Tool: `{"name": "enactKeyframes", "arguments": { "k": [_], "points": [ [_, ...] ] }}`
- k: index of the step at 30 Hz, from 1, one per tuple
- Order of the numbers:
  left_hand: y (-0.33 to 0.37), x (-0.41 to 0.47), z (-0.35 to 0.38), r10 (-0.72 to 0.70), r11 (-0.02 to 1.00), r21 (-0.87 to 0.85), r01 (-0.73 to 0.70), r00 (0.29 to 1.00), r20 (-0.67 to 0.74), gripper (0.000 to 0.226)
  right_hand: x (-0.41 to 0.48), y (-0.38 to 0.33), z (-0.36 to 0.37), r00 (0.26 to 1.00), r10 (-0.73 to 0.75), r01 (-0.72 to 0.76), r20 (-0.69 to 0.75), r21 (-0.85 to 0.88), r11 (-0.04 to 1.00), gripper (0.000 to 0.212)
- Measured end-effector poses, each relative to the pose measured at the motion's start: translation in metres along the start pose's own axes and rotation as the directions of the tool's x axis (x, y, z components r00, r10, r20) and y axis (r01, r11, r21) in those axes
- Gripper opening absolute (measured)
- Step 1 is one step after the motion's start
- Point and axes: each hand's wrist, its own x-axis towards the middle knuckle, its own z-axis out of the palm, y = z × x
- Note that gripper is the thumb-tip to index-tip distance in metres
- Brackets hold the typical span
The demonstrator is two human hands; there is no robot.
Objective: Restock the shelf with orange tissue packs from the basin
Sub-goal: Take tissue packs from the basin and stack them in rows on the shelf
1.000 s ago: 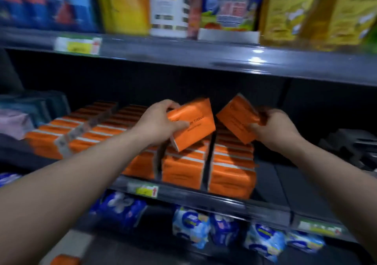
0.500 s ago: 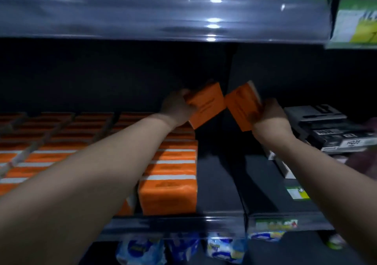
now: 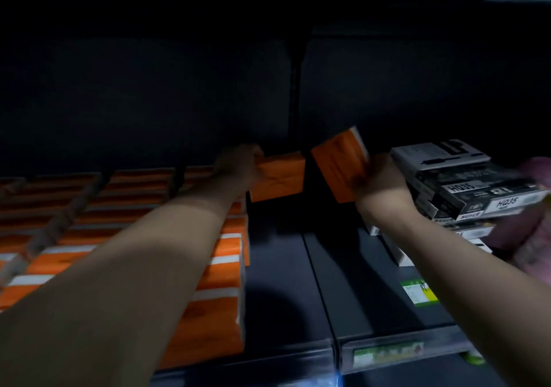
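1. Rows of stocked orange tissue packs [image 3: 119,222] fill the left part of the dark shelf [image 3: 280,282], laid flat in columns running from the front edge toward the back.
2. The left hand [image 3: 238,166] reaches deep over the rightmost column; its fingers are closed around one end of an orange tissue pack [image 3: 278,176], held level at the rear of the bare lane beside the stocked rows.
3. A second orange pack [image 3: 340,167] stands tilted just right of the first, near it but apart.
4. The right hand [image 3: 380,178] clamps this tilted pack from its right side, above the bare shelf floor.
5. A stack of black-and-white boxes [image 3: 465,190] marked "HQ35" lies just beside the right hand.
6. Green price labels [image 3: 387,354] sit on the front rail.
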Motion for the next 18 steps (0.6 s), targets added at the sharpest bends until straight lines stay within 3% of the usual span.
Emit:
{"name": "enactKeyframes", "arguments": {
  "k": [9, 15, 18],
  "points": [
    [-0.003, 0.012, 0.019, -0.004, 0.991, 0.133, 0.009, 0.999, -0.043, 0.043, -0.002, 0.008, 0.011, 0.999, -0.038, 0.038, 0.02, 0.003, 0.999, 0.023],
    [-0.003, 0.007, 0.008, -0.05, 0.997, 0.058, 0.051, 0.998, -0.032, 0.045, -0.006, 0.004, 0.017, 0.991, -0.107, 0.107, 0.077, 0.006, 0.994, 0.032],
    [-0.007, -0.005, -0.01, -0.049, 0.999, -0.016, 0.048, 0.996, -0.072, 0.039, -0.009, -0.005, 0.019, 0.971, -0.172, 0.189, 0.165, -0.095, 0.977, 0.042]
  ]
}}
